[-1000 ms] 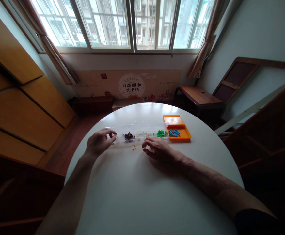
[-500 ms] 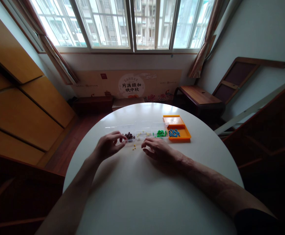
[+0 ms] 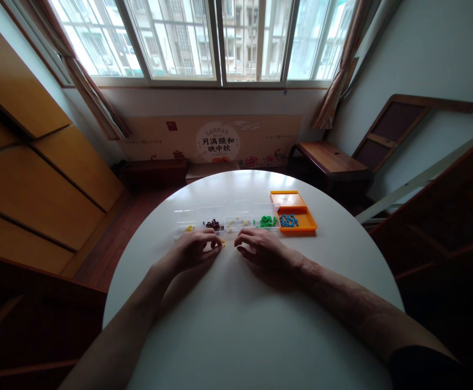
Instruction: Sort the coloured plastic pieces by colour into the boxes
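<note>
My left hand (image 3: 195,249) is over the white table with thumb and index finger pinched together, right at a few tiny yellow pieces (image 3: 224,242). Whether a piece is between those fingertips is too small to tell. My right hand (image 3: 263,246) rests on the table, fingers loosely curled and thumb apart, with nothing seen in it. Beyond both hands lies a clear plastic box (image 3: 238,207) with its lid up. Its compartments hold yellow pieces (image 3: 189,228), dark brown pieces (image 3: 213,224), pale yellow pieces (image 3: 240,222) and green pieces (image 3: 267,221).
An orange box (image 3: 309,220), lid open, stands at the right end of the clear box and has blue pieces (image 3: 289,220) in it. The round white table (image 3: 236,325) carries everything. Behind it are a wooden side table (image 3: 334,157) and a window wall.
My left hand has moved right and nearer to me, from the brown pieces' compartment to the loose yellow pieces, uncovering the yellow compartment. My right hand has stayed put.
</note>
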The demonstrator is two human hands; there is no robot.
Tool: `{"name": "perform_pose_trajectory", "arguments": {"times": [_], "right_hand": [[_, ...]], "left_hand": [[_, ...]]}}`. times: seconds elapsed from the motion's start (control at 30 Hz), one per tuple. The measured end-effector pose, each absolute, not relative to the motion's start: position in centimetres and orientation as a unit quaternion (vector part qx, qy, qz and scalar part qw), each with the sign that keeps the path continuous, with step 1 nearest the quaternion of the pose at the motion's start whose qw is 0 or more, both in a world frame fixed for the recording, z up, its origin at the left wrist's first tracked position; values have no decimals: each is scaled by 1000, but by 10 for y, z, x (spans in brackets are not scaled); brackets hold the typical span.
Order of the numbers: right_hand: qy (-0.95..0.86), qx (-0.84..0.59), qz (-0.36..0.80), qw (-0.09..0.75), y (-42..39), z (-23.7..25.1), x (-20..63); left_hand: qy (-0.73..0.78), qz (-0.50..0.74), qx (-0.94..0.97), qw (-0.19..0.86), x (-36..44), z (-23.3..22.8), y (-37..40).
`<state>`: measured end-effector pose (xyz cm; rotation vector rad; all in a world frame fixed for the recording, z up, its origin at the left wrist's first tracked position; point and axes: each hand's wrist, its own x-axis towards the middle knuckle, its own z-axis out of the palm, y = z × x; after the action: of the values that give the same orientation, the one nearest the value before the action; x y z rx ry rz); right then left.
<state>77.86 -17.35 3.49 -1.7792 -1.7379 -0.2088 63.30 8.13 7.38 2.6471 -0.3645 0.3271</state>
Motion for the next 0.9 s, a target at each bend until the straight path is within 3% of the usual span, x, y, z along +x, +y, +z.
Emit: {"name": "perform_pose_trajectory", "arguments": {"times": [0.17, 0.33, 0.6, 0.77, 0.9], "right_hand": [[-663, -675, -71, 316, -174, 36, 778], [-664, -673, -70, 317, -174, 36, 779], [-668, -668, -64, 322, -174, 37, 779], [-668, -672, -57, 316, -174, 37, 779], [-669, -669, -57, 318, -174, 38, 779]], "left_hand": [[-95, 135, 966, 201, 632, 77, 86], [64, 220, 963, 142, 626, 92, 109], [202, 216, 950, 104, 623, 96, 128], [200, 227, 947, 110, 624, 99, 121], [84, 227, 957, 159, 625, 96, 112]]}}
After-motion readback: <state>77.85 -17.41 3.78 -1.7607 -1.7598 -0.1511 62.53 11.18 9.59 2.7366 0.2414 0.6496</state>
